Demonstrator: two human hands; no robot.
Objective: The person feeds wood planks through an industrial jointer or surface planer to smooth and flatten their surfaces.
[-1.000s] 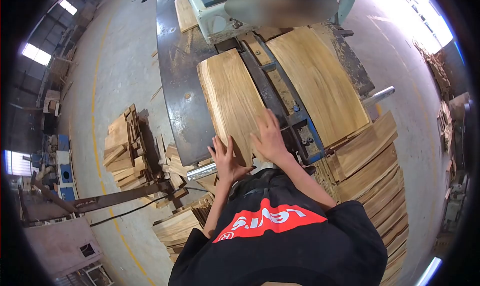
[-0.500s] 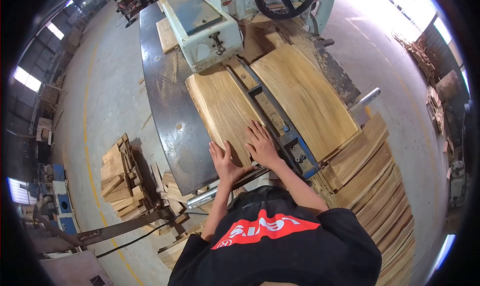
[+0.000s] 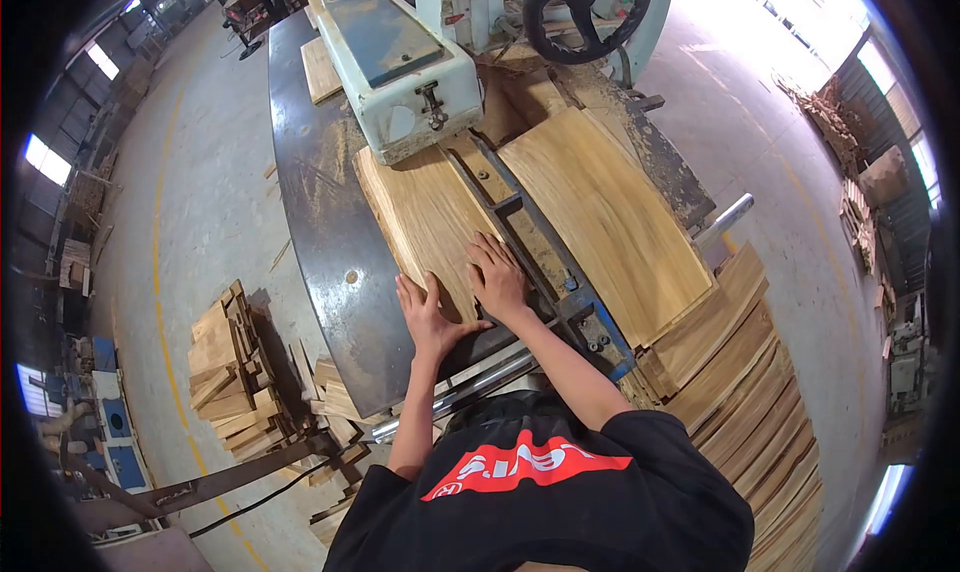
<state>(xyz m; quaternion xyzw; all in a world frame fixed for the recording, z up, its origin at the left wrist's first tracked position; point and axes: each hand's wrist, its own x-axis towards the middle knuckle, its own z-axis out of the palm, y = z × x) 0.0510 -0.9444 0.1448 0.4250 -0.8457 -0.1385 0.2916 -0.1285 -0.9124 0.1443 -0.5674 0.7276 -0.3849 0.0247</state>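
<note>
A wooden board (image 3: 420, 207) lies flat on the dark metal machine table (image 3: 325, 232), its far end under the pale green machine housing (image 3: 415, 107). Along the board's right side runs a black metal fence (image 3: 525, 227). My left hand (image 3: 430, 317) rests at the board's near left corner, fingers spread, thumb along the near edge. Fingers stretched forward, my right hand (image 3: 497, 280) lies on the near right part of the board, close to the fence. Whatever cutter sits beneath the housing is hidden.
Right of the fence lies another wide board (image 3: 610, 222). A stack of boards (image 3: 750, 392) stands at the near right, offcuts (image 3: 235, 362) are piled at left. A black handwheel (image 3: 585, 17) is at the back; a metal bar (image 3: 460, 392) crosses the near table edge.
Both hands and the board have moved forward along the fence, with a wider gap now between the hands and the near edge bar. The camera view has shifted slightly.
</note>
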